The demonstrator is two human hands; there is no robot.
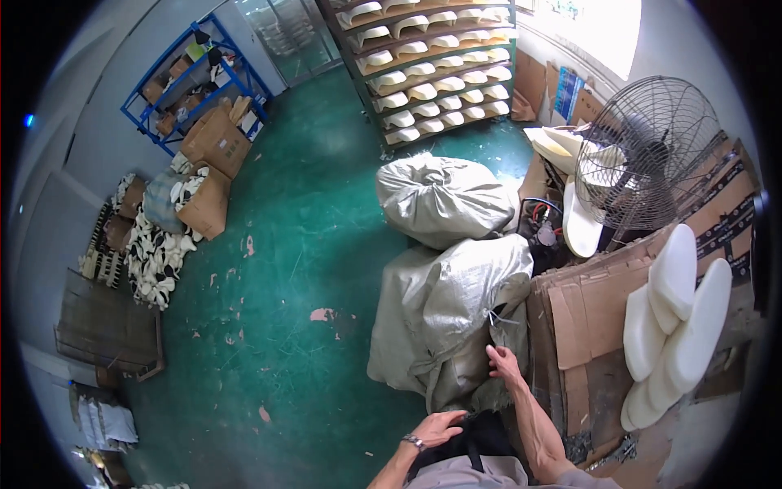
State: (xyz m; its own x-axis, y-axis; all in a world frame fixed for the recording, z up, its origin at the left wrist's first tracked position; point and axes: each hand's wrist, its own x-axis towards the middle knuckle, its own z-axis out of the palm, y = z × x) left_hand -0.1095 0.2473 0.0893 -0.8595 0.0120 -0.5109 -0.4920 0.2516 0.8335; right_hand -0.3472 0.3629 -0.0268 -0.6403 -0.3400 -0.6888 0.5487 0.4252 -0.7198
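My right hand (503,362) grips the grey woven fabric at the lower edge of a large silver-grey sack (444,310) standing on the green floor. My left hand (438,427), with a wristwatch on its wrist, lies flat and low against the sack's bottom edge near my dark clothing. A second full sack (444,198) of the same kind lies just behind the first one.
Flattened cardboard (582,314) leans at my right with white foam shoe soles (676,326) on it. A standing wire fan (648,155) is behind that. A rack of white soles (436,61) stands at the back. Cardboard boxes (213,167), a blue shelf (191,77) and piled soles (159,257) line the left wall.
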